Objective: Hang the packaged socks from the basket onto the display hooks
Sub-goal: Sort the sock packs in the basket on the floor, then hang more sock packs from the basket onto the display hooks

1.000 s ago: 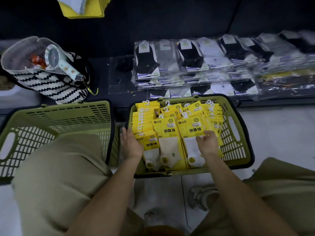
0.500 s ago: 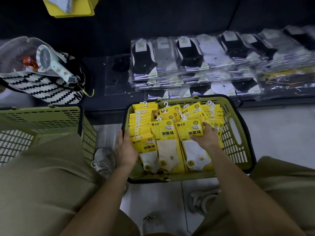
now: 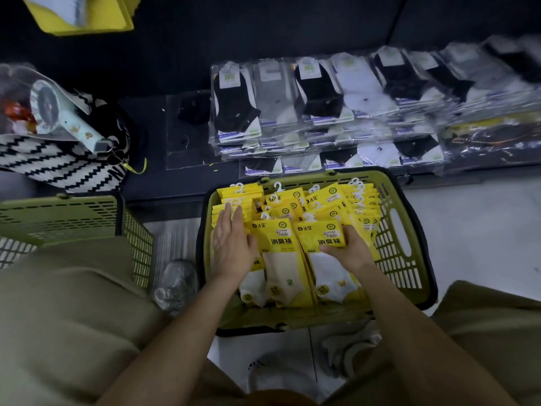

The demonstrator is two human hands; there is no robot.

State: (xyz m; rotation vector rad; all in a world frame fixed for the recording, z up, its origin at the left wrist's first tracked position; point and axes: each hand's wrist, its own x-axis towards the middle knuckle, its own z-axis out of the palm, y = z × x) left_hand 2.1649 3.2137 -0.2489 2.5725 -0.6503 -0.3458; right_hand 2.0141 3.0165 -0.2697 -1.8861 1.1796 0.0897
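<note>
While left hand (image 3: 232,244) lies flat, hiding packs (image 3: 234,196) beneath, right hand (image 3: 349,250) grips one pack (image 3: 319,238).

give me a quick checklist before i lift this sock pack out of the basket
1. Right hand grips the front white-sock pack: ok, thumb on its face, fingers round its right edge.
2. Only one pack taken: cannot tell, fingertips hidden.
3. Left hand lies flat on the left stack: ok.
4. Pack's hanger hook in place: ok.
5. Basket sits level: ok.
6. Display hooks in sight: not ok, none in view.
</note>
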